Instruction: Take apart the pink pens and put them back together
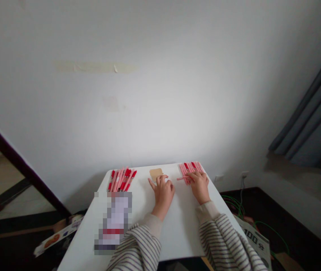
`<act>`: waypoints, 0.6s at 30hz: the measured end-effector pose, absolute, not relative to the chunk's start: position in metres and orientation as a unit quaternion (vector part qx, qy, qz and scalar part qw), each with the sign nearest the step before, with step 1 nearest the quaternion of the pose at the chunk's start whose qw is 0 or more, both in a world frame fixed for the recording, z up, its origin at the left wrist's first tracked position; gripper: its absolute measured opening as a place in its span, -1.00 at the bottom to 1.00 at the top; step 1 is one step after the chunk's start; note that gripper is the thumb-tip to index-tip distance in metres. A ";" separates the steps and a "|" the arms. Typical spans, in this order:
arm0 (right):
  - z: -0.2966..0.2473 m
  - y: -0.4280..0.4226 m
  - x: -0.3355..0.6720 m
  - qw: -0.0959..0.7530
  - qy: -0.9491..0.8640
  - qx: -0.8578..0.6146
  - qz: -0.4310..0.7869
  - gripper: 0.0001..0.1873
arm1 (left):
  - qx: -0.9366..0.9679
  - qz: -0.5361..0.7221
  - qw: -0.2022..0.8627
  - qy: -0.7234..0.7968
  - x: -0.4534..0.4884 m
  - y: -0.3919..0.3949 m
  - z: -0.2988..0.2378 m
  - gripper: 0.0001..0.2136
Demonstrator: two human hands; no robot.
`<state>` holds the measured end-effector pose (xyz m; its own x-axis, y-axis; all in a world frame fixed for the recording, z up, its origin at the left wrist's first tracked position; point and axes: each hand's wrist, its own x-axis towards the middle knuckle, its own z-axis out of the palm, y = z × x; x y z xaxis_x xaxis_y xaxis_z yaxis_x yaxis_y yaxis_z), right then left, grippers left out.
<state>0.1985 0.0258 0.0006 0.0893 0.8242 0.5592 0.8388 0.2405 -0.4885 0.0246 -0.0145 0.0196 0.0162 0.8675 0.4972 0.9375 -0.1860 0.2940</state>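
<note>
My right hand is closed on a slim pink pen, which points left from the fingertips. Beneath and beyond that hand lies a row of pink and red pens at the table's far right corner. Around the middle of the table, my left hand hovers palm down with its fingers apart. Just past its fingertips is a small tan patch on the tabletop. A second group of pink and red pens lies side by side at the far left.
The white table stands against a pale wall. A pixelated flat item lies on its left side. Green cables and a printed box are on the floor at right, with a grey curtain above.
</note>
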 end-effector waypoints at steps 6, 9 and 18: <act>-0.002 0.028 0.199 0.406 -0.671 -0.620 -0.014 -0.78 | -0.716 -0.286 0.060 -0.633 0.025 -0.015 0.021 -0.92; -0.003 0.029 0.199 0.408 -0.673 -0.617 -0.014 -0.79 | -0.716 -0.282 0.061 -0.635 0.025 -0.015 0.021 -0.92; -0.001 0.028 0.198 0.407 -0.670 -0.621 -0.011 -0.78 | -0.716 -0.281 0.057 -0.637 0.025 -0.016 0.022 -0.91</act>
